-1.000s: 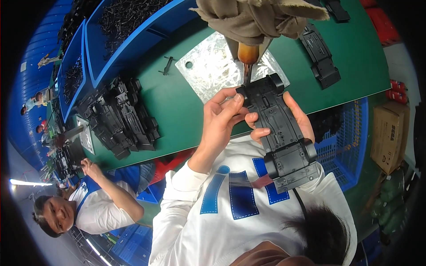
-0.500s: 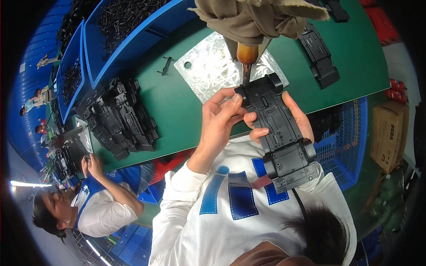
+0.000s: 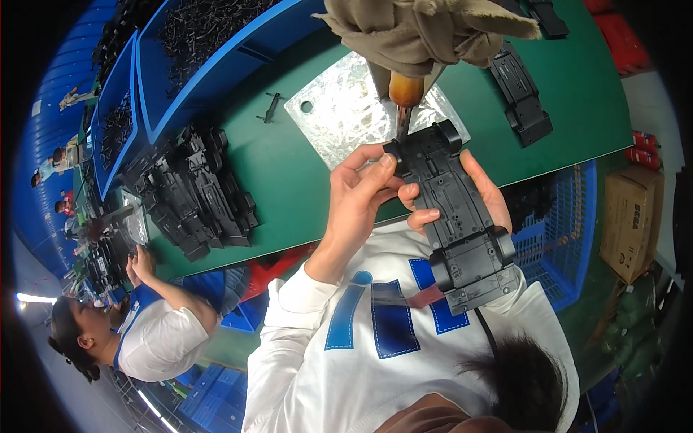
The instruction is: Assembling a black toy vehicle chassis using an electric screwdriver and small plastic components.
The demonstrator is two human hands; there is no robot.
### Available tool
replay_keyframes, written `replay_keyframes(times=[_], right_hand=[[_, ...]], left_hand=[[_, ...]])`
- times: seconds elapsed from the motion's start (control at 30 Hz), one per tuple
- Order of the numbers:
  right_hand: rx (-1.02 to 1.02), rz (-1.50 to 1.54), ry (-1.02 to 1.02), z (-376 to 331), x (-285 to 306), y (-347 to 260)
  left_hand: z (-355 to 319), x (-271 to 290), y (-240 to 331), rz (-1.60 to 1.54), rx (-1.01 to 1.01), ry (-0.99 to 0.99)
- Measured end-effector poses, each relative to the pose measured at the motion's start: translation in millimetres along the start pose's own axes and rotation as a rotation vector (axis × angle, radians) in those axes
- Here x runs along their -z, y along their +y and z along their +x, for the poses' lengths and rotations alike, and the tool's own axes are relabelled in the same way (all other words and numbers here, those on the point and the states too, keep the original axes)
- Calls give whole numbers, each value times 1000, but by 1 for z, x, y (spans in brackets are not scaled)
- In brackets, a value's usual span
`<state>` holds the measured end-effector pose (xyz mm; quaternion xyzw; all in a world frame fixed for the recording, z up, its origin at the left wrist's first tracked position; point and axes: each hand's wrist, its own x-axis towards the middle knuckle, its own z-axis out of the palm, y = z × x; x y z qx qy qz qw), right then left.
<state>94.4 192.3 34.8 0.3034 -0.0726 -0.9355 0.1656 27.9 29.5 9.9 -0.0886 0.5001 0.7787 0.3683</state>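
My right hand (image 3: 491, 195) supports a long black plastic chassis (image 3: 455, 187) from its right side, fingertips curled over the left edge. The chassis is tilted, its far end over the table edge and its near end in front of my white top. At the far left corner, my left hand (image 3: 357, 191) pinches with thumb and index finger against the chassis; any small part between them is hidden. Just beyond that corner, the metal tip of an upright tool with an amber collar (image 3: 406, 90) points down. I cannot tell whether tip and chassis touch.
Brown cloth (image 3: 426, 32) wraps the tool's top above a shiny metal plate (image 3: 332, 108) on the green table (image 3: 289, 159). Black chassis parts (image 3: 195, 191) are piled left; another chassis (image 3: 520, 94) lies right. Blue bins (image 3: 209, 72) hold small black parts. A co-worker (image 3: 159, 325) sits left.
The chassis and both my hands stay almost in place, with only a tiny shift in the view. On the left, the co-worker's head and arm have moved slightly.
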Motion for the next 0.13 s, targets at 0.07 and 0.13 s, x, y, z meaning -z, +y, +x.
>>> replay_keyframes(times=[0.07,0.13], right_hand=[[-1,16,6,0,0,0],[-51,27,-80,1,7,-3]], left_hand=[[1,1,-1,-4,7,-7],[2,2,-1,6,4,-7]])
